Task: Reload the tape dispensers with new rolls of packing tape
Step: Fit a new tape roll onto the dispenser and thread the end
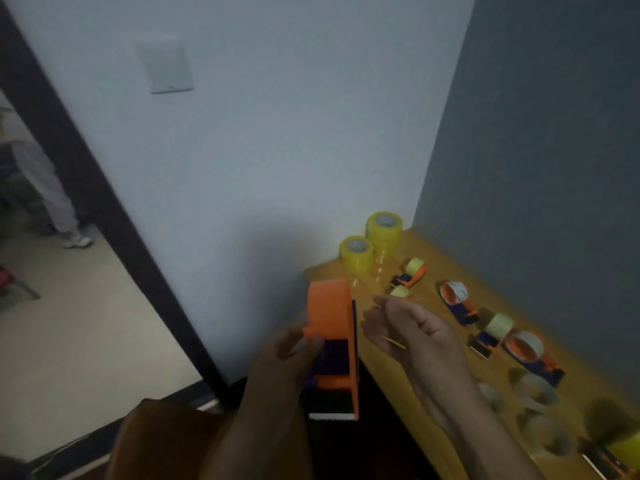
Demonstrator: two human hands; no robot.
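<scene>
White wall fills the far centre, meeting a grey wall on the right and a dark door frame on the left, beyond which the pale trouser leg and shoe of a second person stand on a light floor. A yellow-wood table runs from the far corner toward the near right edge. Your left hand grips an orange dispenser off the table's left edge, fingers curled round its side; it stands upright in the hand, orange guard uppermost and toothed blade at its near end, and whether a roll sits inside cannot be told. Your right hand hovers just right of the dispenser over the table's near-left margin, thumb and forefinger pressed together on what appears to be a thin strip of tape; blur leaves the strip uncertain. At the far end of the table stand two stacks of yellow rolls, a tall stack nearest the corner and a short stack just left of it. Other dispensers lie in a row along the table from far to near: a far dispenser carrying a pale roll, a second dispenser, a third dispenser, and a fourth dispenser. Nearer you, several clear empty cores lie beside one another, blurred. At the near right corner a further dispenser with a yellow roll is cut by the frame edge.
</scene>
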